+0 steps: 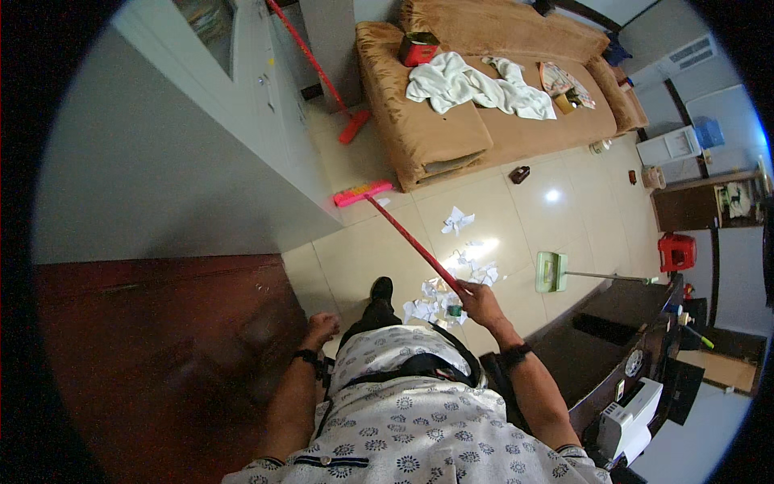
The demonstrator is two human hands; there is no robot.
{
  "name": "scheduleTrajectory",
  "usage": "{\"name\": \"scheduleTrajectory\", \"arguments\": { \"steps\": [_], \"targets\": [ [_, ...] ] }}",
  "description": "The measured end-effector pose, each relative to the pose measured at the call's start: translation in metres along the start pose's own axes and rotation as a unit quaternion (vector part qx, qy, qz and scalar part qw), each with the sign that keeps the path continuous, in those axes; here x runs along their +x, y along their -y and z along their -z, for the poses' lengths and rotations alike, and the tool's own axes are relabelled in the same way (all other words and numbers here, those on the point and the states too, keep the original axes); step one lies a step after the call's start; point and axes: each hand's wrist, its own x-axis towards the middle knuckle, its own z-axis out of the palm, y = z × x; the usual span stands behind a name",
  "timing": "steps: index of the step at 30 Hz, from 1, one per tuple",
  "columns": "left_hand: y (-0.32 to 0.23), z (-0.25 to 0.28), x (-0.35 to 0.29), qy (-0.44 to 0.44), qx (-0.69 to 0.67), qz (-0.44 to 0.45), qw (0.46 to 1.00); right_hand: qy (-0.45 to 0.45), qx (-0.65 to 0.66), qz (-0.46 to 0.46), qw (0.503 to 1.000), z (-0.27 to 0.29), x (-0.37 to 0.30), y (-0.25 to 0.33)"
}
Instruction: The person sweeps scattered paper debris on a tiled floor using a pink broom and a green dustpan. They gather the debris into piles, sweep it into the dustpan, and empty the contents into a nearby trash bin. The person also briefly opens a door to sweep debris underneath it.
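My right hand [481,304] is wrapped round the upper end of a red broom handle. The broom [409,233] slants away to the far left, its pink head [362,194] down on the floor between the grey cabinet and the sofa. A white scrap touches or lies close by the head. My left hand [322,326] hangs at my left side beside the dark red wooden surface, fingers curled in with nothing visible in them. Torn white paper [439,300] is scattered on the tiles in front of me, partly behind my right hand, with another crumpled piece [457,220] farther off.
A green dustpan [551,272] with a long handle stands right of the paper. Ahead is a brown sofa [451,149] with white cloths; a dark bottle [519,174] lies before it. A second red broom [354,127] leans behind the grey cabinet [201,161]. A dark desk [605,331] borders the right.
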Motion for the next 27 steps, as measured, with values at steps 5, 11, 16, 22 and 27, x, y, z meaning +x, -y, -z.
{"name": "scheduleTrajectory", "arguments": {
  "steps": [5, 11, 16, 22, 27],
  "targets": [
    [0.042, 0.006, -0.003, -0.007, -0.097, -0.016, 0.995, -0.004, 0.003, 0.060, 0.998, -0.042, 0.087, 0.026],
    [0.084, 0.003, -0.021, -0.039, -0.202, -0.020, 0.978, 0.041, 0.100, -0.030, 0.994, -0.053, 0.157, 0.036],
    [0.087, 0.002, -0.031, -0.028, -0.185, 0.050, 0.981, 0.082, -0.016, -0.011, 0.996, -0.067, 0.153, -0.009],
    [0.070, -0.014, -0.020, -0.038, -0.148, 0.058, 0.987, 0.129, 0.029, -0.215, 0.968, -0.029, 0.038, -0.048],
    [0.027, -0.006, 0.006, -0.010, -0.073, -0.033, 0.997, 0.069, 0.024, -0.224, 0.972, 0.004, -0.065, -0.049]
  ]
}}
